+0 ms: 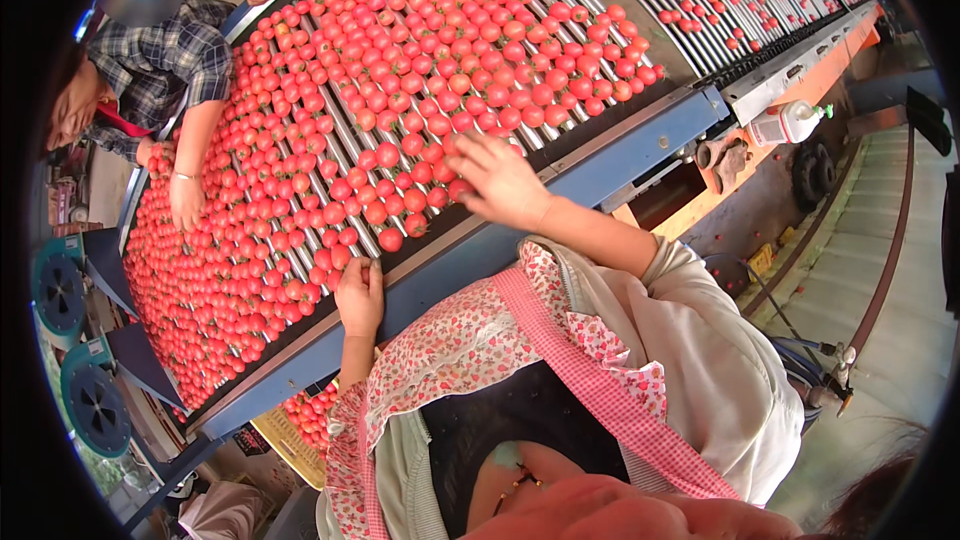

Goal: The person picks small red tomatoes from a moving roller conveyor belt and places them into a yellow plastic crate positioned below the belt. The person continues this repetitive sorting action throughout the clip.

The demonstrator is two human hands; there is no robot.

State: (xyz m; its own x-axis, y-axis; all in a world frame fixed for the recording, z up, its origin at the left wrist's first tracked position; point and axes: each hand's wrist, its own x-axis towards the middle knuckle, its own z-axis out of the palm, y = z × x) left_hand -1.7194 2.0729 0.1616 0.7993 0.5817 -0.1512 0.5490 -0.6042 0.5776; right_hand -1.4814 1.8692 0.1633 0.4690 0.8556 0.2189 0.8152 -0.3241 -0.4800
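Many small red tomatoes (420, 82) lie in a loose layer on the metal rollers (360, 229) of a roller conveyor. My right hand (499, 180) is spread palm down over the near edge of the layer, its fingertips touching tomatoes. My left hand (360, 296) rests at the conveyor's near rim, fingers bent and drawn together, beside a few tomatoes. Whether anything sits inside its fingers is hidden.
A blue side rail (637, 154) runs between me and the rollers. Across the belt, a co-worker's hand (187, 202) reaches into the tomatoes. A white bottle (784, 124) and gloves (724, 157) lie at right. Below the rail stands a yellow crate (281, 439) of tomatoes. Fans (97, 401) stand left.
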